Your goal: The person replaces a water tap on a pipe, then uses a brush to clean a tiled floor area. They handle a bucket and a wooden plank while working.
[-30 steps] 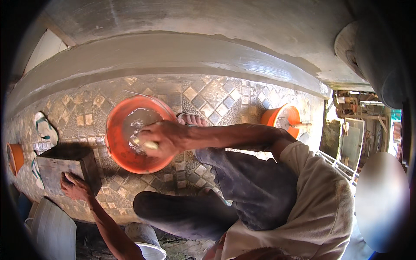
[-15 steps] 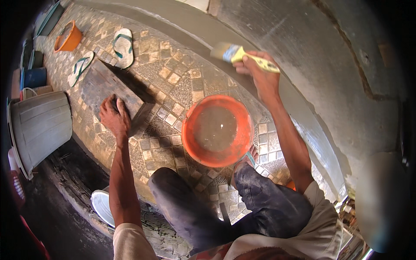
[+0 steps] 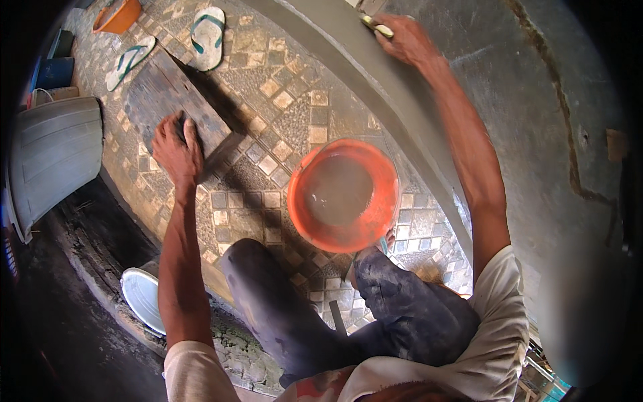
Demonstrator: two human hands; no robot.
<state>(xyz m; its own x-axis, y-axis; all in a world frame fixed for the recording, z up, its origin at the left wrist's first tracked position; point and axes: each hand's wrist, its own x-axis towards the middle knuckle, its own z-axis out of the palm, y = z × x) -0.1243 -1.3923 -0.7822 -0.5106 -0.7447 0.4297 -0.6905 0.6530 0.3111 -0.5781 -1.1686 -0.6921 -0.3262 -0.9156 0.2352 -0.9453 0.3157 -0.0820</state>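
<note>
A paintbrush with a yellow handle (image 3: pixel 383 30) is gripped in my right hand (image 3: pixel 410 43), stretched to the far right. Its bristle end is mostly hidden and lies at the smooth, wet-looking grey ledge (image 3: pixel 348 57). My left hand (image 3: pixel 177 151) leans on a dark wooden block (image 3: pixel 171 87), thumb apart from the bent fingers. Between my arms, in front of my knees, stands an orange basin (image 3: pixel 388 201) with murky grey liquid (image 3: pixel 338 189) in it.
White flip-flops with green straps (image 3: pixel 208 40) lie beyond the block. Farther left is an orange pot (image 3: pixel 119 17). A large grey plastic tub (image 3: pixel 57 147) and a white pail (image 3: pixel 142 298) stand left of my left arm. Patterned tiles (image 3: pixel 268 164) cover the floor; grey cement (image 3: pixel 516 134) lies right of the ledge.
My right hand has carried the paintbrush from above the ledge's near edge farther away, down to its surface. My left hand stays on the wooden block. The whole view has shifted slightly.
</note>
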